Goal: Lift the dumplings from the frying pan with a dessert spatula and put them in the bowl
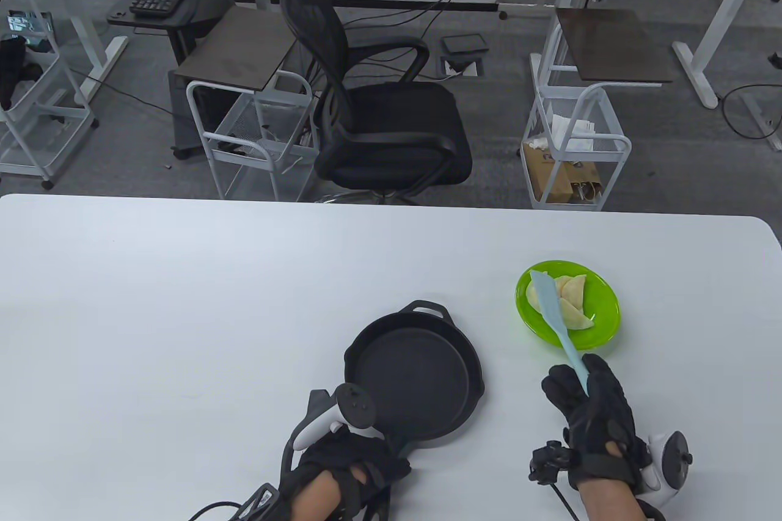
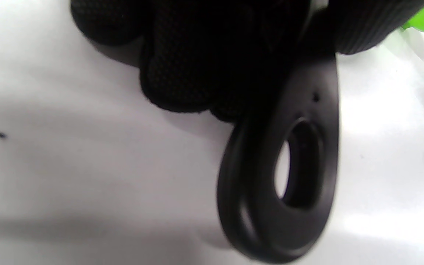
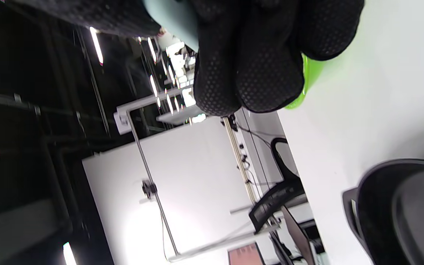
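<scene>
A black frying pan (image 1: 415, 377) sits on the white table with no dumplings in it. My left hand (image 1: 360, 460) grips its handle (image 2: 282, 176) at the near side. The green bowl (image 1: 605, 316) stands to the pan's right and holds several pale dumplings (image 1: 571, 301). My right hand (image 1: 586, 405) grips the handle of the light blue dessert spatula (image 1: 553, 313), whose blade reaches into the bowl over the dumplings on its left side. In the right wrist view my curled fingers (image 3: 256, 62) hide most of the spatula (image 3: 175, 18), and the pan's rim (image 3: 374, 206) shows at the lower right.
The white table (image 1: 183, 313) stretches wide to the left and toward the far edge. Beyond it stand a black office chair (image 1: 379, 112) and white wire carts (image 1: 574, 142).
</scene>
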Demonstrator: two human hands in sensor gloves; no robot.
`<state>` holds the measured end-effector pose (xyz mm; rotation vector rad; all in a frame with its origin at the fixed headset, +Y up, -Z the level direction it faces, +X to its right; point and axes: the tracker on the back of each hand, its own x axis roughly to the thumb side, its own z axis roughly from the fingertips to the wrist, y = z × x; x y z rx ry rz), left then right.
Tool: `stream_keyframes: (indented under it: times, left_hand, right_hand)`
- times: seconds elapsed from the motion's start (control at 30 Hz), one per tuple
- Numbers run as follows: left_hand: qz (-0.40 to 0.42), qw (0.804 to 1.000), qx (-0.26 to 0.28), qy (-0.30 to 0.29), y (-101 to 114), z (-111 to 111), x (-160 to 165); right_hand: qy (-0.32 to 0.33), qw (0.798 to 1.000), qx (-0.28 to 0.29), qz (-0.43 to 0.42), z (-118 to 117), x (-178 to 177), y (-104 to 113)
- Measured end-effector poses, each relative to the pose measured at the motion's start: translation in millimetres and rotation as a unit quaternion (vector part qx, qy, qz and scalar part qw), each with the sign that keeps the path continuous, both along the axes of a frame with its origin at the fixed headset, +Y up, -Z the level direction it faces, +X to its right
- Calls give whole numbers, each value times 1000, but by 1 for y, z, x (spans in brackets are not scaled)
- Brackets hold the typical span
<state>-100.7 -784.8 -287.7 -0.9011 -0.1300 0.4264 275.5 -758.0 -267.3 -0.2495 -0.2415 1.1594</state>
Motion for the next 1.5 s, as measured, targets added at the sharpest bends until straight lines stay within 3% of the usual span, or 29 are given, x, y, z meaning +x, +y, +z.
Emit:
stream_keyframes:
  times: [0.23, 0.43, 0.77, 1.0, 1.2, 1.37, 1.47, 1.5]
  left_hand:
    - [0, 1000, 0, 0, 0, 0, 0]
    - [0, 1000, 0, 0, 0, 0, 0]
    - [0, 1000, 0, 0, 0, 0, 0]
    - [-1, 1000, 3, 3, 0, 0, -1]
    - [-11, 1000, 6, 8, 2, 1, -1]
    - [-90, 993, 75, 13, 21, 6, 1]
    - [-108, 985, 122, 61, 37, 8, -11]
    - [-114, 979, 152, 77, 45, 8, -17]
  right_hand:
    - [93, 990, 4, 109, -10, -17, -1]
    - [194, 962, 11, 192, -19, -37, -3]
    - [263, 932, -15, 250, -26, -56, -19]
    - [268, 916, -49, 296, -30, -57, -26]
    - [249, 853, -55, 455, -29, -61, -17]
    - [226, 831, -63, 505, -26, -53, -3]
    - [169, 817, -40, 549, -21, -39, 16]
    - [144, 804, -30, 576, -18, -34, 26]
